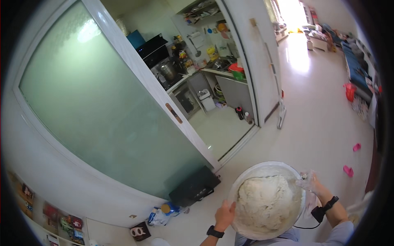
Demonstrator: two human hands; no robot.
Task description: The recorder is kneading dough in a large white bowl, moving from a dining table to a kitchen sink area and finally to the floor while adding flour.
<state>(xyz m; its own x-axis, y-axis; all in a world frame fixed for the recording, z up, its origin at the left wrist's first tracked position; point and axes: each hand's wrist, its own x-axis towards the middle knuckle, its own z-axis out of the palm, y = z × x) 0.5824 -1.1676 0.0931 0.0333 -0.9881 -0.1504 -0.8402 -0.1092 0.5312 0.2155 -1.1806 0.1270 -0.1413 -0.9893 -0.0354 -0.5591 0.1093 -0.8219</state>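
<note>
A large round basin [261,167] with a pale rim is in front of my body, at the lower right of the view. Inside it lies a big, rough lump of floury dough [266,201]. My left hand [225,215] grips the basin's left rim, its thumb along the edge and the other fingers partly hidden. At the opposite rim is my right hand [309,183], coated in flour, with its fingers over the edge. Both wrists wear black bands, and the right one also carries a small dark device [318,214] with a cable.
To the left stands a frosted-glass sliding door [107,117], with a black case [195,187] at its foot. Its opening shows a kitchen with a pot [167,70] and a white bin [207,100]. Pink slippers [348,171] and a mop [281,115] are on the floor [320,123].
</note>
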